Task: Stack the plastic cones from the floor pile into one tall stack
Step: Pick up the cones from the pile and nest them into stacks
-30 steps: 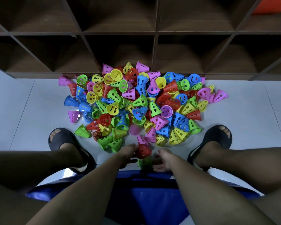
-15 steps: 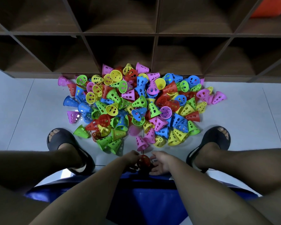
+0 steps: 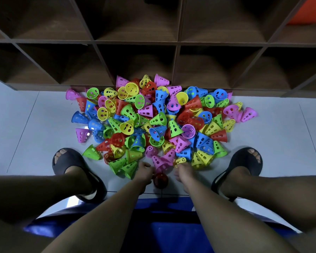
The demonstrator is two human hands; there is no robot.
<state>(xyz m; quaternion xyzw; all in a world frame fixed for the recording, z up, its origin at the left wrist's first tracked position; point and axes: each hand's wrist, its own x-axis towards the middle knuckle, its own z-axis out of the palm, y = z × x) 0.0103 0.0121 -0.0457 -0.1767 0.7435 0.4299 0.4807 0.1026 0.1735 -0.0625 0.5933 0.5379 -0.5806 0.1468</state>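
"Dozens of cones, then. Where do they lie?"

"The pile of cones point(image 3: 153, 121) spreads over the white floor point(image 3: 26, 125) from the foot of the wooden shelf point(image 3: 177, 41) back to my hands, between my left sandal point(image 3: 67, 161) and my right sandal point(image 3: 244, 161). Bare tile lies open on either side, beyond each sandal."

"And the stack?"

"A red cone point(image 3: 160, 179) stands on the tile between my hands, just ahead of the blue seat point(image 3: 164, 230) under me. How many sit beneath it I cannot tell."

"Your fingers?"

"My left hand point(image 3: 144, 170) curls its fingers in beside the red cone; whether they grip it I cannot tell. My right hand point(image 3: 183, 171) reaches its fingers to the near edge of the pile, by a pink cone point(image 3: 160, 163) and a yellow cone point(image 3: 179, 160); whether they pinch anything I cannot tell."

"Anything in the shelf?"

"An orange thing point(image 3: 306, 10) in the upper right cubby."
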